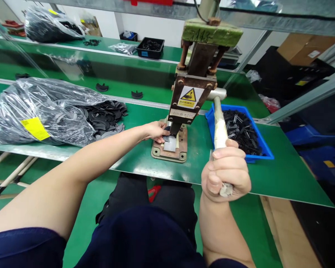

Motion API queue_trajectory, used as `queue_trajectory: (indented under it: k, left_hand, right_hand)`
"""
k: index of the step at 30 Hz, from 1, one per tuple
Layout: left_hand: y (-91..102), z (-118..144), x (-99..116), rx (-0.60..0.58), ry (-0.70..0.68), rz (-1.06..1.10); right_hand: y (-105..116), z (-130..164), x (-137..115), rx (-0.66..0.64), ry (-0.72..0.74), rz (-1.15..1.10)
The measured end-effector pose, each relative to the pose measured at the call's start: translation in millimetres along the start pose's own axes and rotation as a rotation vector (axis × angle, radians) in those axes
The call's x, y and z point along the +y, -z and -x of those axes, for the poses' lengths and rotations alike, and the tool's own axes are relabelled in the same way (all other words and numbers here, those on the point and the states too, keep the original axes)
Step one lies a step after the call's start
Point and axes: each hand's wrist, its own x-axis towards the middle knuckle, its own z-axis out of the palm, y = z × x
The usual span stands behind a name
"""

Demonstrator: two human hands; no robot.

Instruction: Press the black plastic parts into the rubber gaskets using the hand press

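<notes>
A rusty hand press (pixel 194 95) with a yellow warning sticker stands on the green bench. My right hand (pixel 226 169) is closed around the end of its long pale lever (pixel 220 126), pulled toward me. My left hand (pixel 156 131) rests at the press base (pixel 170 150), its fingers pinching a small black flat part (pixel 166 138) under the ram. A grey pad lies on the base plate beside that part.
A clear plastic bag (pixel 41 109) spills several black curved parts (pixel 106 117) at the left. A blue bin (pixel 249 130) of small black pieces sits right of the press. A black tray (pixel 150 48) and another bag are on the rear shelf. Bench front edge (pixel 184 178) runs near my lap.
</notes>
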Motion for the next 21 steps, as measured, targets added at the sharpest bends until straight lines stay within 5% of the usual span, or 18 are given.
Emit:
queue_trajectory:
  k: [6,10,16,18,21]
  left_hand:
    - [-7.2,25.2,-1.9,0.01,-0.134,0.057]
    - [37.2,55.8,-26.1,-0.126,-0.331,0.113]
    - [154.5,108.8,-91.0,0.514,-0.345,-0.598]
    - [173.9,125.5,-110.2,0.541,-0.297,-0.846]
    - [176.3,141.5,-129.9,0.515,-0.269,-1.085]
  right_hand:
    - [1.6,-3.9,-1.1,-0.028,0.024,0.007]
    - [2.5,-3.9,-3.2,-0.024,0.005,0.015]
    - [-7.9,-0.7,23.7,0.143,0.106,-0.08]
    - [-15.6,-1.0,34.8,0.256,0.196,-0.138]
    - [-23.7,-2.5,42.8,0.345,0.243,-0.159]
